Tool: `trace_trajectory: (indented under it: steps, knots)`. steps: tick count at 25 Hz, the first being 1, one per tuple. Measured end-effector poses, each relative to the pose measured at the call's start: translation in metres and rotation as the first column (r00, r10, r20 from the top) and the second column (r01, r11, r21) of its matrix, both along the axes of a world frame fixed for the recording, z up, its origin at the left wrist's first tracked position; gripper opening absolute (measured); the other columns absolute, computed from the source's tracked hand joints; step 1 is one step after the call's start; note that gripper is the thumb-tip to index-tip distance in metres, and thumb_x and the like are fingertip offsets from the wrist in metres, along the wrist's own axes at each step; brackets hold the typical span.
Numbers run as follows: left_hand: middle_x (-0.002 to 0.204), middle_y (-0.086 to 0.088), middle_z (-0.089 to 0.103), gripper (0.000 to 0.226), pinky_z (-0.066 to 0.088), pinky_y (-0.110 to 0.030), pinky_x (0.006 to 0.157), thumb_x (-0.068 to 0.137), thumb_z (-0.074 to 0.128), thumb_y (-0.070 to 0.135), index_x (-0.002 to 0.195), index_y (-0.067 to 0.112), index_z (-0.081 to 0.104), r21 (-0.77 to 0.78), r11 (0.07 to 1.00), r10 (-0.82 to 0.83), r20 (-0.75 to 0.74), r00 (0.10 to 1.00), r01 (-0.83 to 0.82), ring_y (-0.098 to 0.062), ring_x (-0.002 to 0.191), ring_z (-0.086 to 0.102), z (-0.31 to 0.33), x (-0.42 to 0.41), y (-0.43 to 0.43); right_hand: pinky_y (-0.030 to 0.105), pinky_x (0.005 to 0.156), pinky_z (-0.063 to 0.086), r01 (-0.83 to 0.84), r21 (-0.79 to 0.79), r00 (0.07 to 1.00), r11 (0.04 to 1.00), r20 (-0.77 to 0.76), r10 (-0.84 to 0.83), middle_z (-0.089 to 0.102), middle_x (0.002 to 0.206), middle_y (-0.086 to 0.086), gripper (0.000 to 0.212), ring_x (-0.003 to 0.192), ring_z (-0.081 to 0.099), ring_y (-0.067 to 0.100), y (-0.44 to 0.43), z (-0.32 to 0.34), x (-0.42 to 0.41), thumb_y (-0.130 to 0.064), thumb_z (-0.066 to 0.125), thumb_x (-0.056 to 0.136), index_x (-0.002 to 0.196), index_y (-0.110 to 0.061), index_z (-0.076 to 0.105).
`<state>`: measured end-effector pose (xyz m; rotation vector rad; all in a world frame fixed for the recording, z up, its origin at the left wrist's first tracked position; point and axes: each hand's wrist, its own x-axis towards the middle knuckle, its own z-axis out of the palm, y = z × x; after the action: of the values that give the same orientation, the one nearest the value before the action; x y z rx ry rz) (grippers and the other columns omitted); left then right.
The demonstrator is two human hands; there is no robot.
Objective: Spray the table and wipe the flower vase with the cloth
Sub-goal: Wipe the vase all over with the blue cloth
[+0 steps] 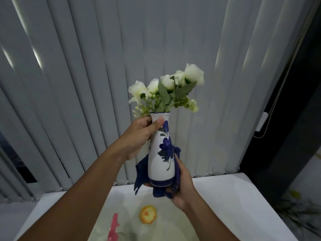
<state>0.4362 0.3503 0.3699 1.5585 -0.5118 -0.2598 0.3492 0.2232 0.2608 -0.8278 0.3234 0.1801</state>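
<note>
A white flower vase with blue painted flowers is held upright in the air above the white table. White artificial flowers stick out of its mouth. My left hand grips the vase's neck, thumb across the front. My right hand cups the vase's base through a dark blue cloth, which wraps behind and under the lower part of the vase. The pink head of a spray bottle pokes up at the bottom edge of the view.
A round yellow and orange object lies on the table below the vase. Grey vertical blinds hang behind the table. A dark frame with a blind cord stands at the right.
</note>
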Motion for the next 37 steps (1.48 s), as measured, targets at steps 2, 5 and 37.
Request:
trace_trajectory:
  steps: [2, 5, 37]
  knots:
    - [0.114, -0.006, 0.08, 0.029, 0.06, -0.025, 0.085, 0.103, 0.056, 0.031, 0.118, 0.013, 0.072, -0.021, 1.0, 0.014, -0.059, 0.998, -0.016, -0.016, 0.096, 0.075, -0.007, -0.001, -0.001, 0.057, 0.083, 0.059, 0.038, 0.128, 0.998, 0.991, 0.052, -0.045, 0.072, 0.117, 0.026, 0.05, 0.103, 0.07, 0.044, 0.003, -0.005, -0.006, -0.047, 0.057, 0.095, 0.113, -0.005, 0.077]
    - [0.108, -0.004, 0.081, 0.031, 0.058, -0.026, 0.085, 0.103, 0.053, 0.04, 0.112, 0.018, 0.072, 0.025, 0.997, 0.069, -0.109, 0.992, -0.067, -0.013, 0.094, 0.076, -0.013, -0.006, -0.008, 0.046, 0.076, 0.058, 0.219, 0.068, 0.973, 0.973, 0.063, -0.223, 0.074, 0.115, 0.023, 0.046, 0.096, 0.069, 0.04, 0.015, -0.016, -0.005, -0.045, 0.063, 0.09, 0.118, -0.01, 0.074]
    - [0.106, -0.002, 0.081, 0.019, 0.06, -0.035, 0.09, 0.099, 0.062, 0.035, 0.109, 0.022, 0.073, 0.119, 0.99, 0.066, 0.072, 0.995, -0.074, -0.017, 0.1, 0.076, -0.012, -0.023, -0.014, 0.036, 0.068, 0.058, 0.314, -0.407, 0.947, 0.858, 0.204, -0.25, 0.079, 0.082, 0.009, 0.035, 0.08, 0.074, 0.027, -0.016, 0.007, 0.018, -0.042, 0.06, 0.095, 0.096, -0.012, 0.076]
